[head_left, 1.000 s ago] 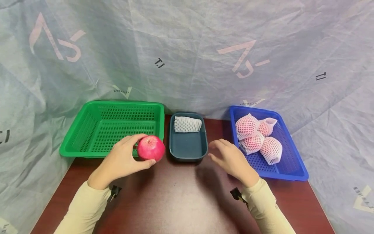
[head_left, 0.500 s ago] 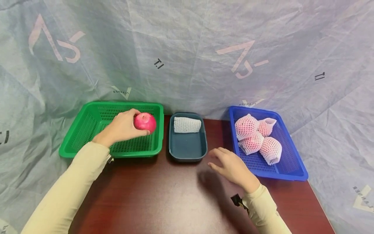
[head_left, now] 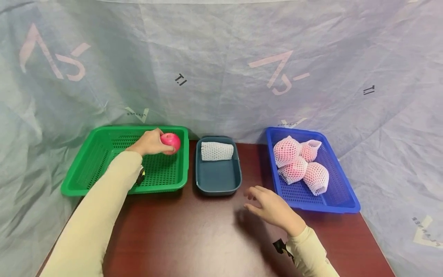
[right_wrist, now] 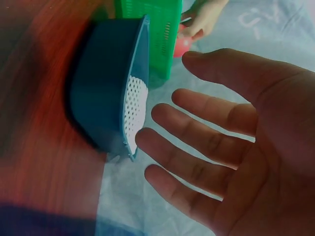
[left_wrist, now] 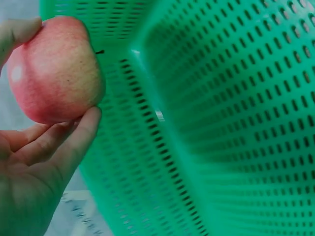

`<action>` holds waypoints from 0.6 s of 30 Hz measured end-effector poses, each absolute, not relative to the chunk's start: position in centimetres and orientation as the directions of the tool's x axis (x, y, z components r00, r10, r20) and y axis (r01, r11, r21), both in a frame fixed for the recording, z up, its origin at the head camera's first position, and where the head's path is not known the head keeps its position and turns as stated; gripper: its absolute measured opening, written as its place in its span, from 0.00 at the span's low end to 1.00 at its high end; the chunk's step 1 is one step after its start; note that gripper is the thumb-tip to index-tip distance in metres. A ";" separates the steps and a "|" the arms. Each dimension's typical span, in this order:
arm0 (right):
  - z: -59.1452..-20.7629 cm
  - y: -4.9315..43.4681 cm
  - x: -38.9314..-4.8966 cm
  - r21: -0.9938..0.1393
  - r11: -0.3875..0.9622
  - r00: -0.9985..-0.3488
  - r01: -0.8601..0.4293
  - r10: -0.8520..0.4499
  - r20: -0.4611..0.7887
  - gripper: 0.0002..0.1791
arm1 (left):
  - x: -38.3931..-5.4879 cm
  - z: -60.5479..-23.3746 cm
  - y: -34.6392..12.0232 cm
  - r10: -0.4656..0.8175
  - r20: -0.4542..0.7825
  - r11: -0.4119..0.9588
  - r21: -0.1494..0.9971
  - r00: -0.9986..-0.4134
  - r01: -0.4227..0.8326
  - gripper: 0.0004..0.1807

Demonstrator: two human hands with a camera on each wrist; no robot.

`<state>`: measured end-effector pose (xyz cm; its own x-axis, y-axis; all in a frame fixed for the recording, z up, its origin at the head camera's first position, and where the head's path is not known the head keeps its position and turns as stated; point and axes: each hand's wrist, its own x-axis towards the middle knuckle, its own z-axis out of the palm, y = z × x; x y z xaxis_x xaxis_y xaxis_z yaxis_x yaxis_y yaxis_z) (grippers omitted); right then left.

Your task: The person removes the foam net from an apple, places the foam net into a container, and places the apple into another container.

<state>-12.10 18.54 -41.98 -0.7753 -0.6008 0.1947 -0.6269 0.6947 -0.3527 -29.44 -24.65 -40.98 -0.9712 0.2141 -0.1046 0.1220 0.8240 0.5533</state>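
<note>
Behind, a grey printed cloth (head_left: pixel 221 57) hangs along the far edge of the brown table (head_left: pixel 194 238). A green basket (head_left: pixel 162 175) sits toward the far left corner, a blue basket (head_left: pixel 337 192) toward the far right corner, and a dark tray (head_left: pixel 219 177) between them. The right hand (head_left: pixel 271 207) hovers near the tray, fingers loosely spread, holding nothing. The left hand (head_left: pixel 149 143) grips a red apple (head_left: pixel 171 143) between thumb and fingers, over the green basket's right half. Four net-wrapped fruits (head_left: pixel 294 169) lie in the blue basket; a white foam net (head_left: pixel 217 151) lies along the tray's far edge.
</note>
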 end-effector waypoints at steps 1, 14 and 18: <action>-42.0 18.6 -12.0 -0.366 0.688 -0.773 -0.627 -0.605 0.189 0.13 | -29.7 -41.4 -24.6 0.214 -0.112 0.825 0.553 -0.970 0.118 0.41; -42.6 18.6 -11.2 -0.454 0.620 -0.737 -0.640 -0.662 0.136 0.10 | -30.1 -44.8 -24.7 0.229 -0.223 0.871 0.481 -0.947 0.097 0.40; -42.7 18.5 -11.1 -0.452 0.621 -0.736 -0.640 -0.665 0.130 0.10 | -30.0 -44.7 -24.5 0.260 -0.211 0.872 0.472 -0.942 0.135 0.43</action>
